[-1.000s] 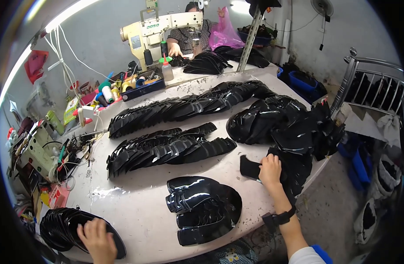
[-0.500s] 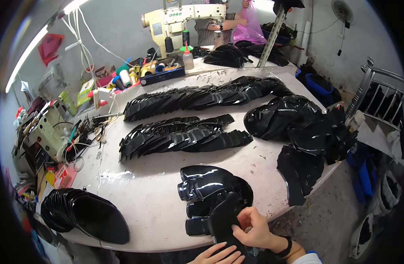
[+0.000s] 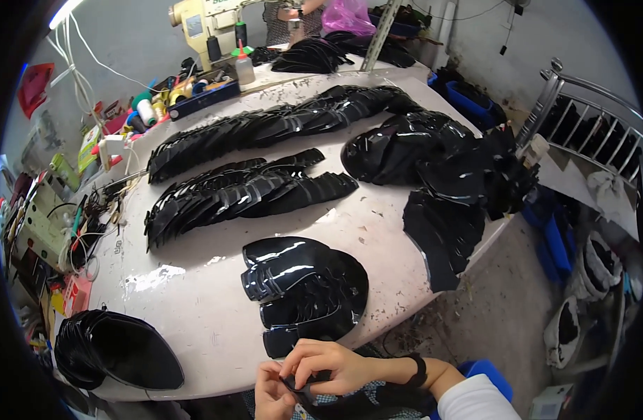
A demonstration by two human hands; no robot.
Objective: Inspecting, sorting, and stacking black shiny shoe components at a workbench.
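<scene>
At the near edge of the table, my left hand (image 3: 273, 393) and my right hand (image 3: 335, 369) are close together. Both have their fingers closed on a black leather shoe upper piece (image 3: 302, 395), mostly hidden by the hands and dark cloth below. Just beyond the hands lies a fanned group of glossy black shoe uppers (image 3: 348, 280). A nested stack of curved black uppers (image 3: 136, 350) sits at the table's left front corner.
Two long overlapping rows of black pieces, a far row (image 3: 265, 127) and a nearer row (image 3: 244, 197), cross the white table (image 3: 195, 287). A black heap (image 3: 433, 157) fills its right side. Beyond stand a sewing machine (image 3: 195, 31), a glue bottle (image 3: 244, 68) and a person (image 3: 293, 24).
The view has shifted right and down. My right hand has moved in beside my left, and the upper piece has come off the fanned group toward me. The left hand's fingers have gone from flat to pinching.
</scene>
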